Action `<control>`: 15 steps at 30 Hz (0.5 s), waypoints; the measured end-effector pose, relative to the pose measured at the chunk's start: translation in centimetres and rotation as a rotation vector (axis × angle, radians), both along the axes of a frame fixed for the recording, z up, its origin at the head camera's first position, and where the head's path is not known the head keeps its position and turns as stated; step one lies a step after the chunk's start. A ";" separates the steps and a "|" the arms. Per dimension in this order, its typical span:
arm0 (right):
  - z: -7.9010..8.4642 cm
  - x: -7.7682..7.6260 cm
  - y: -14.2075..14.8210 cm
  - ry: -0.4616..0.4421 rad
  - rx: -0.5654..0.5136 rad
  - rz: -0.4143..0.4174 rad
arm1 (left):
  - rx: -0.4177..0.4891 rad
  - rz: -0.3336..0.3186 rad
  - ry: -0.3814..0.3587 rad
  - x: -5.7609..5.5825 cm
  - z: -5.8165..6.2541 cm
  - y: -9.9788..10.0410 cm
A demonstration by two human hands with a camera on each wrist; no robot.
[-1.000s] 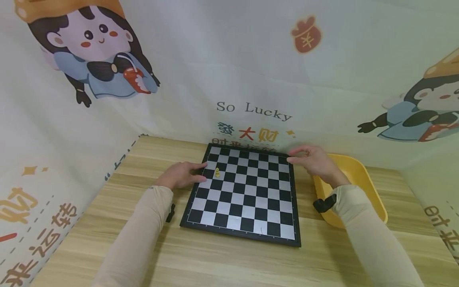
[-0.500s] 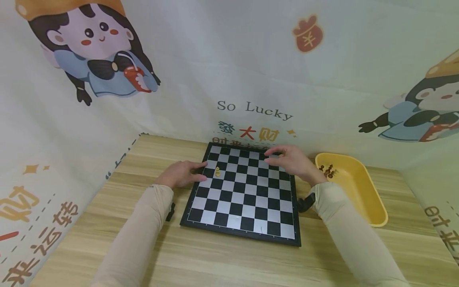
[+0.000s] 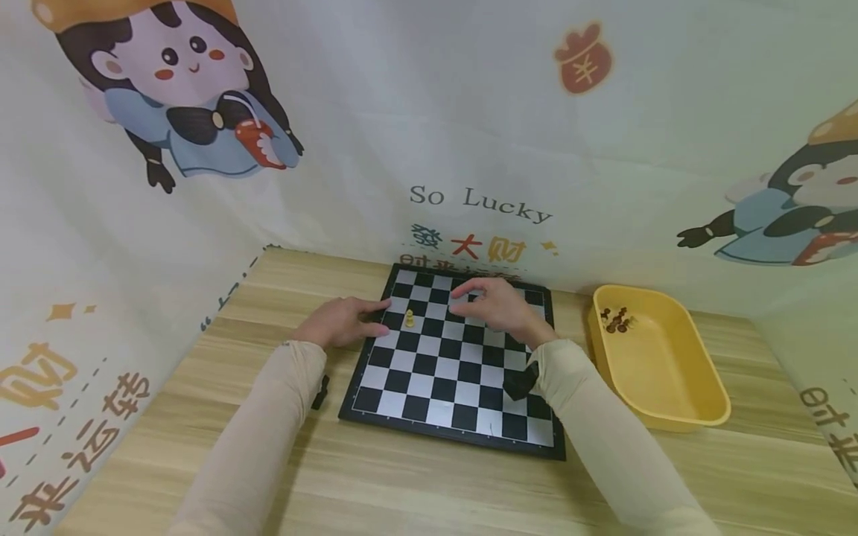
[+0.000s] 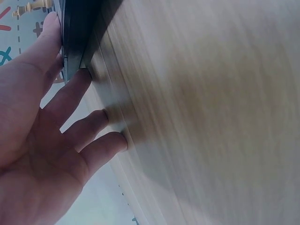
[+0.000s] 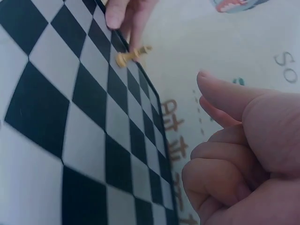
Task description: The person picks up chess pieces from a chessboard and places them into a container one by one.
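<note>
A black-and-white chessboard (image 3: 429, 387) lies on the wooden table. Near its left edge stands one pale yellow chess piece (image 3: 410, 318), with a collar and a narrow top in the right wrist view. My left hand (image 3: 337, 322) touches the board's left edge. In the left wrist view its thumb lies over the board's edge, with the other fingertips low by the side and the table. Above the far part of the board hovers my right hand (image 3: 496, 307), holding nothing. Its thumb and index finger (image 5: 225, 93) point toward the piece, apart from it; the other fingers are folded.
Right of the board stands a yellow plastic tray (image 3: 660, 357) with several dark brown chess pieces (image 3: 617, 321) in its far left corner. A printed cloth (image 3: 375, 134) hangs behind the table and along its sides.
My right hand has moved left, from beside the yellow tray to over the board, uncovering the brown pieces. The left hand and the yellow piece have stayed put.
</note>
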State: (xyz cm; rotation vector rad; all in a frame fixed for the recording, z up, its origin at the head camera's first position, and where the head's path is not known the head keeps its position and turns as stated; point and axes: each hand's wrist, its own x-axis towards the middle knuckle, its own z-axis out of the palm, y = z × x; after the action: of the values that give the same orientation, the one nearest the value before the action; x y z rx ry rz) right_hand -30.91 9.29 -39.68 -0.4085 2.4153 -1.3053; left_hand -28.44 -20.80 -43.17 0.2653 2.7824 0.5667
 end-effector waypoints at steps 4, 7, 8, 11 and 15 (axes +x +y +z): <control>-0.7 -0.1 -1.3 -0.020 -0.013 0.013 | 0.000 0.001 0.001 0.0 0.1 0.1; -1.4 -0.1 -2.3 -0.015 0.005 0.015 | 0.000 0.007 -0.001 0.0 0.0 0.0; -1.6 -0.2 -2.6 -0.016 0.008 0.013 | -0.002 0.005 -0.001 -0.1 0.0 0.0; -2.3 -0.3 -3.4 -0.013 0.004 0.002 | -0.006 0.002 -0.006 -0.2 0.0 -0.1; -2.9 -0.2 -4.4 -0.065 -0.040 0.008 | -0.015 -0.003 -0.012 -0.2 0.0 0.0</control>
State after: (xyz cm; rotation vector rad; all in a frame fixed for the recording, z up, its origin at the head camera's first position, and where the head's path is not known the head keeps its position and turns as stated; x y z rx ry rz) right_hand -31.15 4.90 -42.53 -0.3800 2.3354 -1.3445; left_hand -28.66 -20.83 -43.13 0.2623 2.7726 0.5448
